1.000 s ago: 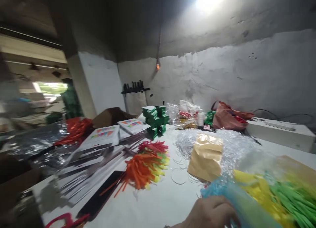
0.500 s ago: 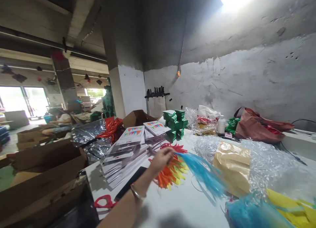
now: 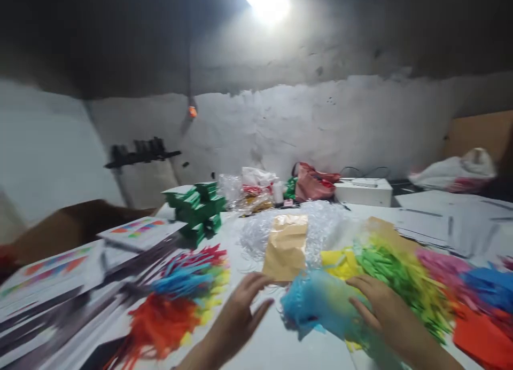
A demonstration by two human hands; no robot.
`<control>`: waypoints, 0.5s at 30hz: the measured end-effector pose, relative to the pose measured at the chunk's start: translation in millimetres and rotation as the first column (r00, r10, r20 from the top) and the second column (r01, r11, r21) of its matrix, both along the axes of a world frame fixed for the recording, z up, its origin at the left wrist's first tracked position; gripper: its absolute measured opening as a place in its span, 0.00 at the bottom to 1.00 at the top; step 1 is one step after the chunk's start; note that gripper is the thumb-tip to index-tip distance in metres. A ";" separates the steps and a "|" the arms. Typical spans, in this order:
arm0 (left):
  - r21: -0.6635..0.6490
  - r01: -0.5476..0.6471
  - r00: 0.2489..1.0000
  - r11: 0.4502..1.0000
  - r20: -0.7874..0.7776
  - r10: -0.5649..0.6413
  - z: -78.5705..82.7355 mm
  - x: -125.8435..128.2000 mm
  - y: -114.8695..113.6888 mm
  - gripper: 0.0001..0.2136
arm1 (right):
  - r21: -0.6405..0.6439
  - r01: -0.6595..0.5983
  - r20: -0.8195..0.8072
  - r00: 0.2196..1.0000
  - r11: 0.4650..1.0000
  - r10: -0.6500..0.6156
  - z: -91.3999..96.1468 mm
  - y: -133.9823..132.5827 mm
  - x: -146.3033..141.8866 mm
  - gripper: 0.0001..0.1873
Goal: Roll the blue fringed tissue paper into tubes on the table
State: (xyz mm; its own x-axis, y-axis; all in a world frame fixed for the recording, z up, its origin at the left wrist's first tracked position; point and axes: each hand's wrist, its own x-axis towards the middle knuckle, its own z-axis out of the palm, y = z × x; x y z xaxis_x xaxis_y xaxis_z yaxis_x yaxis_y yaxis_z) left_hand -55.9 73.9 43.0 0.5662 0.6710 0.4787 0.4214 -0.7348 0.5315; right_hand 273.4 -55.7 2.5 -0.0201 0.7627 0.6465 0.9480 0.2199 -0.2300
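Observation:
My left hand (image 3: 242, 311) is above the white table (image 3: 276, 343), thumb and fingers apart, with nothing in it. To its left lies a heap of fringed strips: a blue bunch (image 3: 184, 280) on top, red-orange strips (image 3: 162, 324) in front, yellow ones (image 3: 216, 290) along the right edge. My right hand (image 3: 382, 306) has its fingers spread at the right side of a blue fringed bundle (image 3: 308, 300) in thin see-through wrap. Whether its fingertips touch the wrap is not clear. Beyond the bundle is a shiny tan paper sheet (image 3: 286, 247).
Printed cards (image 3: 140, 232) lie piled at the left, with stacked green bundles (image 3: 196, 210) behind. Clear plastic (image 3: 256, 234) surrounds the tan sheet. Green strips (image 3: 385, 266), pink strips (image 3: 441, 268) and blue strips (image 3: 489, 287) lie at the right. A white box (image 3: 363, 193) stands by the wall.
The view has swung right. My left hand has let go of the blue strips, which now lie on the coloured heap. My right hand has come into view beside the wrapped blue bundle.

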 end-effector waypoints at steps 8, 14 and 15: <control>0.102 0.496 0.772 0.862 -0.507 -0.384 2.9 167.9 5.1 0.30 | -0.058 0.172 -0.074 0.982 0.983 -0.176 -39.3 24.5 3.5 0.24; 0.133 0.551 0.722 0.824 -0.572 -0.390 18.9 145.0 13.6 0.22 | 0.169 -0.087 0.125 0.990 0.982 0.066 -28.6 17.9 -18.8 0.18; 0.171 0.539 0.741 0.825 -0.561 -0.368 16.3 130.5 8.9 0.16 | 0.224 -0.158 0.208 0.972 0.962 0.111 -23.0 13.5 -23.6 0.19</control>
State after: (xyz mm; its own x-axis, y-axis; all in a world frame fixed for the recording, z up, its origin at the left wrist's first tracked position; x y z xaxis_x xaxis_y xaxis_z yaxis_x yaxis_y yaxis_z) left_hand 74.6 82.7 59.3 0.9728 0.1401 0.1844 0.1295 -0.9892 0.0681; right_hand 249.8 -42.2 -20.5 -0.2530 0.5696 0.7820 0.9268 0.3746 0.0269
